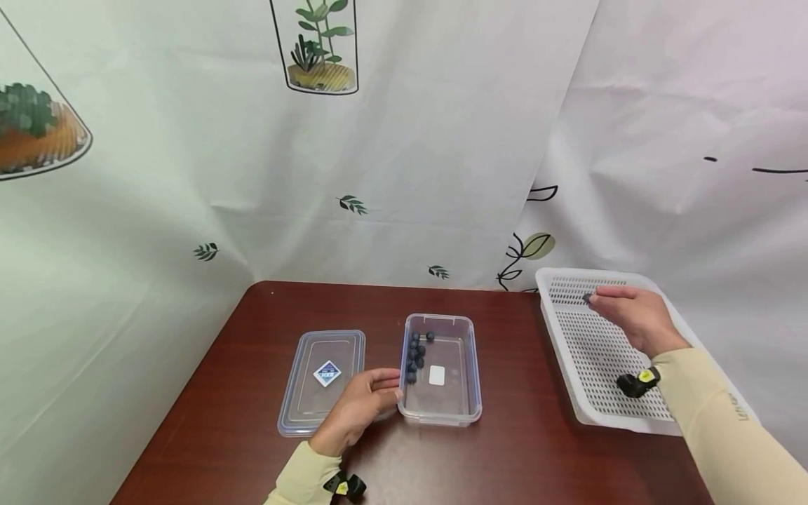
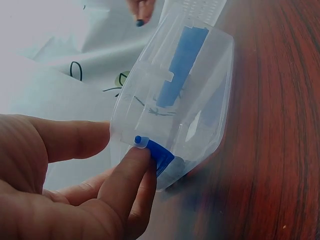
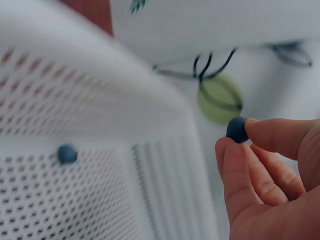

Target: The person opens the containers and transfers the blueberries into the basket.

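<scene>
While the right hand (image 1: 634, 315) pinches a small dark blue round berry (image 3: 237, 129) between thumb and fingertips over the white perforated plastic basket (image 1: 600, 372) at right of frame, the left hand (image 1: 360, 410) rests with relaxed fingers against the near left wall of the clear rectangular plastic container (image 1: 440, 369) at centre. This container lies left of the pinched berry, long axis running front to back, nearer the left hand. One further berry (image 3: 67, 154) sits in the basket; the blurred wrist view possibly conceals others.

The lid (image 1: 322, 381) lies left of the container (image 1: 441, 369), with the basket (image 1: 600, 349) at right.
</scene>
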The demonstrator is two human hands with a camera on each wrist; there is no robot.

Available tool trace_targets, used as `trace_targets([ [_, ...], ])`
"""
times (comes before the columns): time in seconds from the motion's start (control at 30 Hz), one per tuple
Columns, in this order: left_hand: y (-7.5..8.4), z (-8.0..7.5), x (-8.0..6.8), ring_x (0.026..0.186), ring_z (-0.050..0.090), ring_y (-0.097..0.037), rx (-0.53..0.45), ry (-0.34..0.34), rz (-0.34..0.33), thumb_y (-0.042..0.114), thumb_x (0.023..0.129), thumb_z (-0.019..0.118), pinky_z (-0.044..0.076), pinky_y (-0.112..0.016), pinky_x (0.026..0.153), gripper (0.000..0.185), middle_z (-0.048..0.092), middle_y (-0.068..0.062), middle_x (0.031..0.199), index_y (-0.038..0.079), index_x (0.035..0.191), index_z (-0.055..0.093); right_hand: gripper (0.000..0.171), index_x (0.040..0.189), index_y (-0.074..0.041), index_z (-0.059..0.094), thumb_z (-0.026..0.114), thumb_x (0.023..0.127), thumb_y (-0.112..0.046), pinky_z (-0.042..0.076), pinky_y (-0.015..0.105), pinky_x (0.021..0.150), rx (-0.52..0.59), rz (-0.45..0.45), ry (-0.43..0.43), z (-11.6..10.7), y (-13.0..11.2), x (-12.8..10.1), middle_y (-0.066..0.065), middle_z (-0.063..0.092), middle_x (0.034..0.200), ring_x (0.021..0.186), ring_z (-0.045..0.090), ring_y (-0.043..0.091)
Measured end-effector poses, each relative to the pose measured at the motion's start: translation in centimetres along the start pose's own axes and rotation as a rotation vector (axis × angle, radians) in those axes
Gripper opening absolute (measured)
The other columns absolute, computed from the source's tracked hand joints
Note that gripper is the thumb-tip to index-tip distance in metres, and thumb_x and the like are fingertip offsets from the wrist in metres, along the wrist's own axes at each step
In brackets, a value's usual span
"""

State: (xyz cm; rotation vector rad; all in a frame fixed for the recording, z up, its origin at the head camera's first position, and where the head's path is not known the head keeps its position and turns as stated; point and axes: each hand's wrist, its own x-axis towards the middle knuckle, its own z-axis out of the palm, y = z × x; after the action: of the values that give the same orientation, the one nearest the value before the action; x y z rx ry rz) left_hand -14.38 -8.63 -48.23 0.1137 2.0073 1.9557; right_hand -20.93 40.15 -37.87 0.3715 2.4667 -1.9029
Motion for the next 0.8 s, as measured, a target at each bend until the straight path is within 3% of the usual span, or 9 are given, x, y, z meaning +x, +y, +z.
trace_targets([
  [0.1,0.0,0.0,-0.1,0.124,0.065,-0.037,-0.002,-0.001,-0.003,-0.002,0.095,0.067,0.058,-0.028,0.091,0.049,0.062,-0.036,0.135,-0.016,0.140,0.055,0.050,0.141,0.010,0.056,0.071,0.101,-0.016,0.060,0.016,0.082,-0.010,0.055,-0.016,-0.8,1.5,0.4,-0.023,0.071,0.085,0.083,0.071,-0.008],
  [0.13,0.0,0.0,0.0,0.124,0.065,-0.037,-0.003,-0.001,-0.002,-0.002,0.095,0.068,0.058,-0.028,0.091,0.049,0.062,-0.036,0.135,-0.017,0.140,0.055,0.047,0.140,0.010,0.057,0.070,0.102,-0.013,0.060,0.017,0.082,0.010,0.070,-0.023,-0.9,1.9,0.5,-0.023,0.071,0.085,0.082,0.071,-0.007],
  [0.33,-0.2,0.1,0.0,0.119,0.066,-0.030,-0.013,-0.003,-0.005,-0.001,0.094,0.068,0.057,-0.027,0.090,0.049,0.062,-0.035,0.134,-0.016,0.139,0.055,0.011,0.109,-0.002,0.071,0.067,0.099,0.001,0.061,0.021,0.083,0.161,0.104,-0.038,-1.1,3.4,0.6,-0.014,0.073,0.084,0.080,0.075,0.000],
  [0.57,-0.2,0.1,0.0,0.118,0.066,-0.028,-0.011,-0.006,-0.010,-0.001,0.094,0.069,0.057,-0.026,0.090,0.050,0.063,-0.035,0.134,-0.016,0.139,0.055,0.010,0.110,-0.005,0.072,0.066,0.102,-0.004,0.061,0.019,0.084,0.078,0.111,-0.049,-1.6,3.4,0.4,-0.019,0.072,0.085,0.082,0.072,-0.004],
  [0.7,-0.2,0.0,0.0,0.120,0.066,-0.031,-0.011,-0.002,-0.009,-0.001,0.094,0.068,0.057,-0.027,0.090,0.049,0.063,-0.035,0.134,-0.016,0.139,0.055,0.008,0.105,-0.012,0.072,0.070,0.100,-0.005,0.060,0.019,0.084,0.114,0.082,-0.074,-0.8,2.4,0.2,-0.016,0.074,0.089,0.086,0.073,-0.002],
  [0.8,-0.2,0.0,0.1,0.121,0.066,-0.033,-0.009,0.004,-0.007,-0.001,0.095,0.068,0.058,-0.027,0.090,0.049,0.063,-0.035,0.134,-0.016,0.139,0.055,0.012,0.111,-0.008,0.071,0.071,0.100,-0.006,0.060,0.019,0.084,0.130,0.037,-0.089,0.5,1.1,-0.2,-0.014,0.076,0.090,0.087,0.074,-0.001],
])
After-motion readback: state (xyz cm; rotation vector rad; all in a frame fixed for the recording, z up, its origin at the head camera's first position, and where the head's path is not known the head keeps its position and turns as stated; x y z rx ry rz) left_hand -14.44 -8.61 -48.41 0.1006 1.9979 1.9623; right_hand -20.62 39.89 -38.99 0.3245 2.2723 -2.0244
